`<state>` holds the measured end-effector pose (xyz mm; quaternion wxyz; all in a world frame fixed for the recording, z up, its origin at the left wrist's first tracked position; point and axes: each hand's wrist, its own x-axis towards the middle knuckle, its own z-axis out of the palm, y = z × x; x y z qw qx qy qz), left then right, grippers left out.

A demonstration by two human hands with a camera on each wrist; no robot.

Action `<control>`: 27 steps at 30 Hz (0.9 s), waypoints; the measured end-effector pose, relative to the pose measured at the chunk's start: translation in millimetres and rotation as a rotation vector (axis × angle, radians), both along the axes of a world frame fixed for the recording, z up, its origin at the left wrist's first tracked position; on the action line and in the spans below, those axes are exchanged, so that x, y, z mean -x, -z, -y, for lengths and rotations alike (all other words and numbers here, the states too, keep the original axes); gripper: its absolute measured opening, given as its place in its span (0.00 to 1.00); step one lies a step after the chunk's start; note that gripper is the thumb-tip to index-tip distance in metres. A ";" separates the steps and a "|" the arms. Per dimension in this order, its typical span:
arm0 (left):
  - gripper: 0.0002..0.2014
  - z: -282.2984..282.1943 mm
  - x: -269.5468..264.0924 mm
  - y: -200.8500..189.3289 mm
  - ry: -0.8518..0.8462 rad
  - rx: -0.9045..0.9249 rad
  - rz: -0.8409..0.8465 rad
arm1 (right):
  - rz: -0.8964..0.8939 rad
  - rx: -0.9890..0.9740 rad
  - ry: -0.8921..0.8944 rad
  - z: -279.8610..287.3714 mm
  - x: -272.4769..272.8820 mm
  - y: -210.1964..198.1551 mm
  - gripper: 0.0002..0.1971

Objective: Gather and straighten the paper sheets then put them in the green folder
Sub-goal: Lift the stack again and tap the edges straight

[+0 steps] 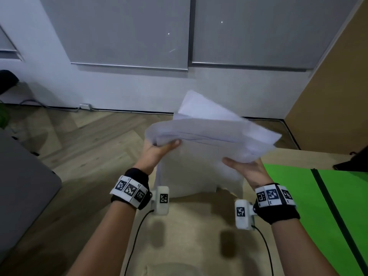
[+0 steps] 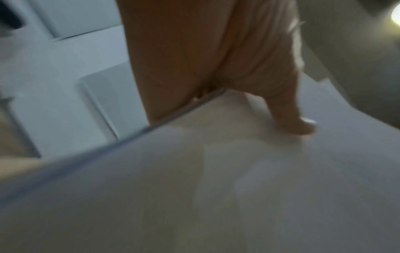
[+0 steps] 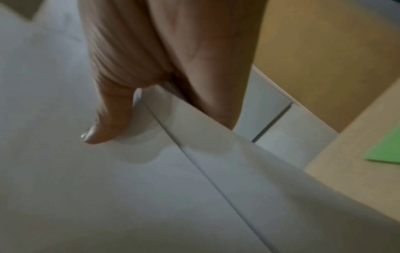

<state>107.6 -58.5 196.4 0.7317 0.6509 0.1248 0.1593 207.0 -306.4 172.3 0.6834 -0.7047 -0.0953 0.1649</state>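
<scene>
Head view. Both hands hold the paper sheets up off the desk, above its far edge. Left hand takes the stack's left side, thumb on the near face, fingers hidden behind. Right hand takes the right side the same way, thumb on the near face. Each grip is closed on paper, a pinch rather than a fist. The stack is not square: at the top the sheets fan out, corners poking past one another toward the upper right. The bottom edge hangs close over the desk; contact cannot be told. The green folder lies flat along the desk's right edge, near the right wrist, a dark elastic band crossing it. It looks closed. A dark object sits at the desk's far right corner, cut off by the frame.

Left wrist view. Blurred. The thumb presses flat on the near face of the sheets; the palm runs behind their edge. Sheet edges here read as one line.

Right wrist view. The thumb presses on the paper; the fingers pass behind it. One sheet edge runs diagonally across the face, so the layers are offset. A corner of the folder shows at the right, on the desk.

Progress, as judged: gathering looks done, no loose sheet visible on the desk. Straightening is under way, not finished. Still left: square the edges, open the folder, slide the stack in.
</scene>
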 end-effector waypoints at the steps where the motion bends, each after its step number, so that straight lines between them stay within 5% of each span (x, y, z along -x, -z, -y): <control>1: 0.23 2.2 -2.1 -0.2 -0.045 0.025 0.006 | 0.011 -0.001 -0.011 -0.1 -2.7 3.2 0.15; 6: 0.09 28.3 -7.7 -8.5 -0.169 0.034 0.028 | 0.029 0.015 0.154 -14.2 -4.6 14.6 0.16; 9: 0.14 30.1 -11.8 -24.9 -0.408 0.093 0.058 | 0.111 -0.025 0.144 -17.4 -5.4 12.0 0.10; 14: 0.19 31.5 -11.8 -37.0 -0.558 0.177 0.007 | 0.124 0.005 0.006 -10.0 -0.7 10.5 0.12; 19: 0.20 31.7 -9.0 -31.8 -0.550 0.131 -0.089 | 0.068 -0.014 -0.109 1.6 3.8 18.0 0.22; 22: 0.29 51.3 -5.0 -37.2 -0.473 -0.167 0.001 | 0.040 -0.009 -0.086 1.4 5.0 22.2 0.30; 27: 0.34 36.8 -0.9 -32.8 -0.477 -0.112 0.053 | 0.112 -0.017 -0.085 4.0 5.3 15.8 0.19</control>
